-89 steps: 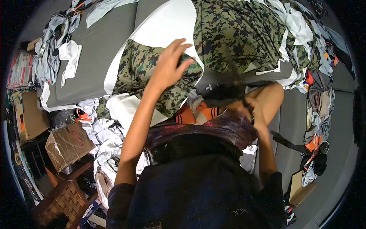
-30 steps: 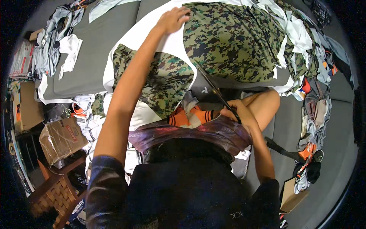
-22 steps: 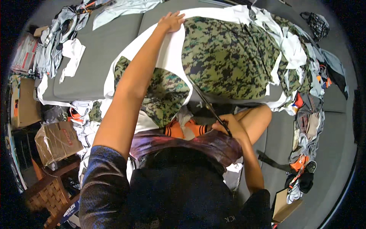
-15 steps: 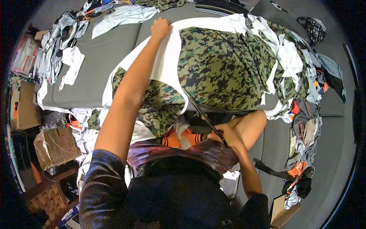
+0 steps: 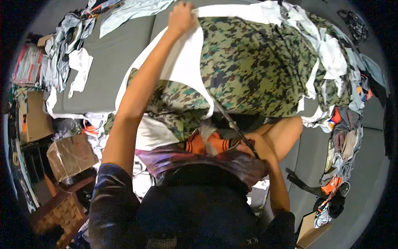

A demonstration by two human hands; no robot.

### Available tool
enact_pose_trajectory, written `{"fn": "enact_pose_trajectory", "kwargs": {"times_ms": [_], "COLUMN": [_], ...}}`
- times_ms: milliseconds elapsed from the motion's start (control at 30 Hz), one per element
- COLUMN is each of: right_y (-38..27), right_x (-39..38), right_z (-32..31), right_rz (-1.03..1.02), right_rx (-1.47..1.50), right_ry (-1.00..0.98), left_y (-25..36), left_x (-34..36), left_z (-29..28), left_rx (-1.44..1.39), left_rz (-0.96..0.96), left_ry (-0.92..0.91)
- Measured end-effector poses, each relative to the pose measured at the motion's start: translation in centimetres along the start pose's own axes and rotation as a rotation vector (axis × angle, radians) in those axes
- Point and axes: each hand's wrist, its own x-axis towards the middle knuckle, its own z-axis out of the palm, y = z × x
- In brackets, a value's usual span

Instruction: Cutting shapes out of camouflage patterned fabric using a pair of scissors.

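Note:
My left hand [image 5: 181,18] reaches to the far side, its fingers closed on the upper edge of a white cloth piece [image 5: 182,60]. That piece has a curved edge and narrows to a strip toward me. It lies over green digital-camouflage fabric [image 5: 248,66] spread across the grey surface. Low in front of my crossed legs, my right hand [image 5: 262,146] is wrapped round the handles of long dark scissors [image 5: 233,125]. Their blades point away from me, up to the narrow white strip beside the camouflage fabric. The blade tips are hard to make out.
A grey padded surface [image 5: 103,79] extends under the cloth. White scraps [image 5: 81,68] and grey cloth heaps [image 5: 60,62] lie left, above cardboard boxes [image 5: 72,157]. More scraps [image 5: 346,145] and a black strap [image 5: 304,185] lie right. A woven chair [image 5: 62,218] stands lower left.
The whole view has shifted, so the scene sits slightly higher and further right. My left hand stays on the white cloth, and my right hand still holds the scissors at the same strip.

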Motion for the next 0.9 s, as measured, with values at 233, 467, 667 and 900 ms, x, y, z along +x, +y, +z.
{"fn": "enact_pose_trajectory", "kwargs": {"times_ms": [233, 467, 667, 900], "right_y": [-0.3, -3.5, -3.7, -3.9], "right_x": [0.9, 1.6, 2.0, 1.8], "right_z": [-0.3, 0.0, -0.2, 0.3], "right_rz": [0.056, 0.052, 0.043, 0.013], "right_rx": [0.079, -0.055, -0.141, -0.205], "right_ry": [-0.074, 0.013, -0.011, 0.013], "left_y": [7.3, 7.4, 7.6, 7.3], "left_x": [-20.3, -22.7, -23.1, -23.2], "left_z": [-8.5, -7.9, -7.3, -6.7], "left_rx": [-0.476, -0.133, -0.168, -0.188], "left_rz": [0.011, 0.167, 0.123, 0.116], "left_ry": [-0.221, -0.177, -0.152, -0.143]}}
